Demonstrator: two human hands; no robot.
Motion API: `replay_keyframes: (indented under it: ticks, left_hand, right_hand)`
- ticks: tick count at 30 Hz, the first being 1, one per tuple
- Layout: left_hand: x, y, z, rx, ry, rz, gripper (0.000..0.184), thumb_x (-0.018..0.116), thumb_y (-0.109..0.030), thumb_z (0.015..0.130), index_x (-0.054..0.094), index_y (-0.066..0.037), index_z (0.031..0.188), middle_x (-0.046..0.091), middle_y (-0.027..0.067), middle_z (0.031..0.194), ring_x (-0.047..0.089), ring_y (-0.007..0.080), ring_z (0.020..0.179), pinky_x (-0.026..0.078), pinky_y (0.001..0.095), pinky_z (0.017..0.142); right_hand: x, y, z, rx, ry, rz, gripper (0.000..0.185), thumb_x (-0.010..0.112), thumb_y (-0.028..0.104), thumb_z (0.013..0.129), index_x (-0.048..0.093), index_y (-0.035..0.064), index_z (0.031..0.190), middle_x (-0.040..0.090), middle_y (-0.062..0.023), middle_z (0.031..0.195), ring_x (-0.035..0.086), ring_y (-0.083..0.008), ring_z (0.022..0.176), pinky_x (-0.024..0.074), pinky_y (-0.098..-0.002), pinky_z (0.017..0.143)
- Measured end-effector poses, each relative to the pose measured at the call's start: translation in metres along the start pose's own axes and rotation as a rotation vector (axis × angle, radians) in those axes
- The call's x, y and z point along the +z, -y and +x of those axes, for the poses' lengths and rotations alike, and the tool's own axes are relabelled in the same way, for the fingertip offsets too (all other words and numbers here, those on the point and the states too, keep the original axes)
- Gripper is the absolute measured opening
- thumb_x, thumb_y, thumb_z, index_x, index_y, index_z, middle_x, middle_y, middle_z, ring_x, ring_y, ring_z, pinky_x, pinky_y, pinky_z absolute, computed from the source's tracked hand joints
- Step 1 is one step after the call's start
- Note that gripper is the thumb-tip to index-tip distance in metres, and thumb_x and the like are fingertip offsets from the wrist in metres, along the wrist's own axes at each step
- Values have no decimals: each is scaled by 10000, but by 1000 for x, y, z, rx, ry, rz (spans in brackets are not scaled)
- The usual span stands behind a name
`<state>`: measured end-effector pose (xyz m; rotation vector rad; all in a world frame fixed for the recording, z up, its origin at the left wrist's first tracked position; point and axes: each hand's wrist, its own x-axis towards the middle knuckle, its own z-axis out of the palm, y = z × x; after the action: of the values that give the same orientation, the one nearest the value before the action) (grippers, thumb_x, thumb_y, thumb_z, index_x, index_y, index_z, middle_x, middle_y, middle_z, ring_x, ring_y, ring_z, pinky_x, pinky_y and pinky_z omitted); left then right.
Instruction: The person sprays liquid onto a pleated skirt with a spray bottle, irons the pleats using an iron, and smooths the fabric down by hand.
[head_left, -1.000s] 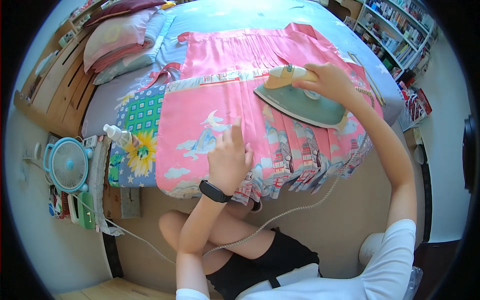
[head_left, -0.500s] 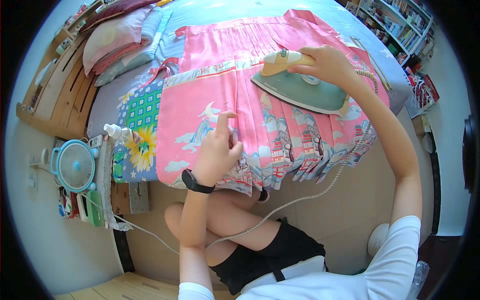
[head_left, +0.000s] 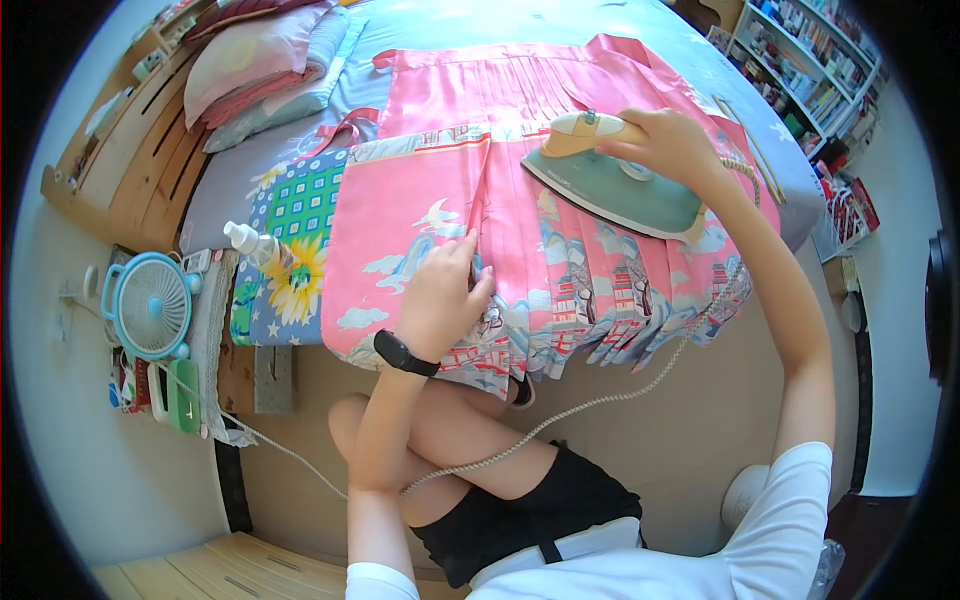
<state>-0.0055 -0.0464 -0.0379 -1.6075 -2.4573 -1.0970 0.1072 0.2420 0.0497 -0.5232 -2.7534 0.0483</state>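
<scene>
A pink pleated skirt printed with clouds, moons and red buildings is spread over the bed. My right hand is wrapped round the cream handle of a green steam iron, which sits over the pleats right of the middle, its tip pointing up and left. My left hand, with a black band on the wrist, rests on the skirt near a long fold. Its index finger stretches along the fold and the thumb is apart; the other fingers are partly hidden.
The iron's braided cord crosses over my legs toward the left. A spray bottle lies on the patterned cloth. A blue fan stands at the left, folded bedding at the upper left and a bookshelf at the upper right.
My left index finger, bent before, now stretches forward along the fold. My right hand still holds the iron at about the same place on the skirt. The view has shifted slightly.
</scene>
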Motion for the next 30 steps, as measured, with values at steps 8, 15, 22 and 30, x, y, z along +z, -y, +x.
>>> replay_keyframes:
  ticks: [8,15,22,30]
  left_hand:
    - [13,7,-12,91,-195,197,390,560,-218,822,564,17,1134,512,148,1135,444,309,1090,332,439,940]
    - [19,13,-14,83,-221,179,401,531,-198,807,555,16,1145,516,145,1185,430,297,1160,319,448,983]
    - [15,10,-15,47,-145,262,361,526,-208,790,571,14,1071,518,144,1169,434,303,1137,357,437,929]
    - [34,29,-19,241,-261,260,576,524,-296,789,452,18,1267,438,192,1276,400,375,1178,318,508,968]
  right_hand:
    - [-11,9,1,-163,-34,-271,519,598,536,795,599,141,1133,637,-100,924,632,-251,832,492,-383,714]
    - [-32,117,41,-236,-107,961,410,639,187,848,522,87,1228,613,-40,941,585,-98,851,475,-252,761]
    - [72,300,65,-493,249,970,878,742,293,754,214,101,1428,537,-169,1151,551,-260,1025,457,-369,878]
    - [133,377,80,-356,-163,997,926,725,194,701,146,93,1417,572,-220,1041,570,-383,951,453,-428,838]
